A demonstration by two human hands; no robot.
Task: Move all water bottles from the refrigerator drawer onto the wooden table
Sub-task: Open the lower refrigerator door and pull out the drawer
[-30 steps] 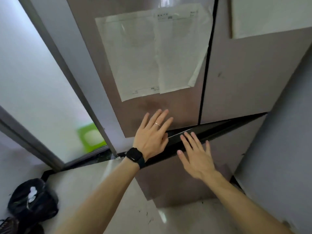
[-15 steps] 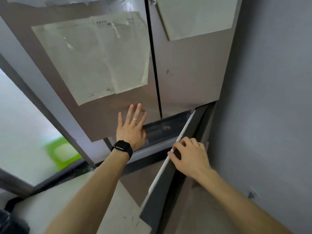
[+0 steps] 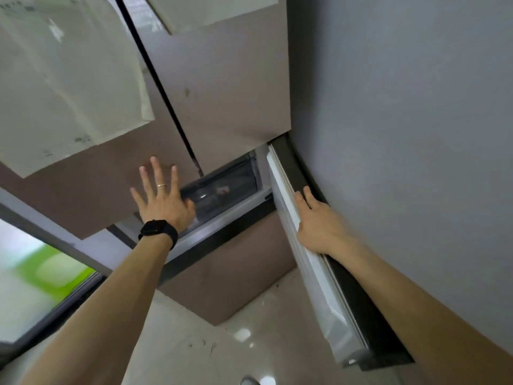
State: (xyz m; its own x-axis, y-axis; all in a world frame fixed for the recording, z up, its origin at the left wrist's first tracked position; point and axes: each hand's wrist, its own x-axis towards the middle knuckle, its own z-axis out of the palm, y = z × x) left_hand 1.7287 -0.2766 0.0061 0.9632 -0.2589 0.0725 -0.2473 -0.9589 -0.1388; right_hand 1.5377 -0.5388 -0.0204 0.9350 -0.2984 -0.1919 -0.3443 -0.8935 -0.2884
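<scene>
The brown refrigerator's lower right door [image 3: 313, 262] stands swung wide open beside the grey wall. My right hand [image 3: 319, 220] grips its top edge, fingers curled over it. My left hand [image 3: 161, 195], with a black watch and a ring, presses flat with spread fingers on the upper left door [image 3: 91, 195]. Behind the opened door a translucent dark drawer [image 3: 222, 187] shows inside the refrigerator. Its contents are blurred; no water bottle can be made out. The wooden table is out of view.
Paper sheets [image 3: 69, 79] are stuck on the upper doors. The lower left door [image 3: 227, 279] stays closed. A grey wall [image 3: 402, 134] runs close along the right. A glass panel with a green shape [image 3: 50, 270] is at left. Glossy tile floor [image 3: 222, 351] lies below.
My right hand went from open near the door seam to gripping the lower right door's top edge and swung it wide open, exposing the drawer. My left hand stayed flat on the upper door.
</scene>
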